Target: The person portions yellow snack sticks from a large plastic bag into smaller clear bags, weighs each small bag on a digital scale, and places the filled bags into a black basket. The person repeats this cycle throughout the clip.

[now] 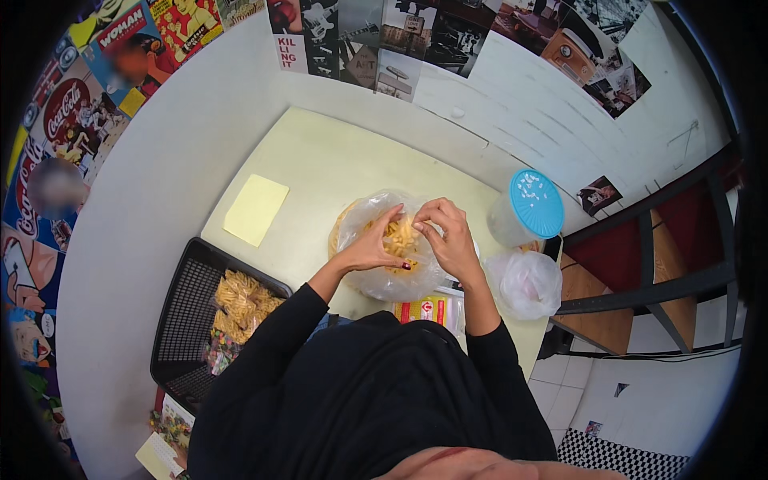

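Note:
A large clear plastic bag [390, 288] stands open on the pale table, with yellow, curly snack pieces [399, 240] inside. A round, tan rim shows at the bag's left side. Over the bag's mouth is my left hand [375, 243], thumb and fingers spread apart around the snacks. My right hand [444, 231] is at the bag's right side, its thumb and forefinger close together by a pale, thin bit of something, perhaps plastic film; what it holds is not clear.
On the left, a black plastic basket [183, 318] holds clear packets of snacks [240, 303] and colourful sweets. Yellow paper [256, 210] lies behind it. A blue-lidded tub [536, 204] and a tied plastic bag [528, 285] stand right. A red-and-yellow packet [423, 310] lies near my body.

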A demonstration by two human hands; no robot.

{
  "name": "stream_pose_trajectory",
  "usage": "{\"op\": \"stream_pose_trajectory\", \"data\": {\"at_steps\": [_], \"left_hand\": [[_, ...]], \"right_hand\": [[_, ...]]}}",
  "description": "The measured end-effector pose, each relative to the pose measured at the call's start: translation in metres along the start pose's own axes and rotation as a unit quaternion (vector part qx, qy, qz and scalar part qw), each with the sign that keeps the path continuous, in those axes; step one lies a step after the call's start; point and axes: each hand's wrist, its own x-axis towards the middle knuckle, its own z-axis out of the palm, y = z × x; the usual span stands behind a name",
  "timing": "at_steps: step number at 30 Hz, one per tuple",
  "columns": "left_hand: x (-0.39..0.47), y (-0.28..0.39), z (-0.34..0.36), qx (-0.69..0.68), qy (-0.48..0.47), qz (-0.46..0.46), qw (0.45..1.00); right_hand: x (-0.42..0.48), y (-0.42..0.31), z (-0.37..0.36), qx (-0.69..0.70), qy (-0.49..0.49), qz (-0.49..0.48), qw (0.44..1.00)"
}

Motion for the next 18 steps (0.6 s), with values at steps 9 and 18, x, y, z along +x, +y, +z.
{"op": "stream_pose_trajectory", "data": {"at_steps": [9,18], "left_hand": [[-0.009,-0.001,-0.004,-0.292,-0.125,-0.072,0.946],[-0.064,0.000,-0.060,-0.454,-0.011,-0.014,0.891]], "right_hand": [[0.015,-0.016,-0.007,0.113,0.072,0.012,0.991],[-0.064,0.085,0.085,-0.221,-0.158,0.051,0.961]]}}
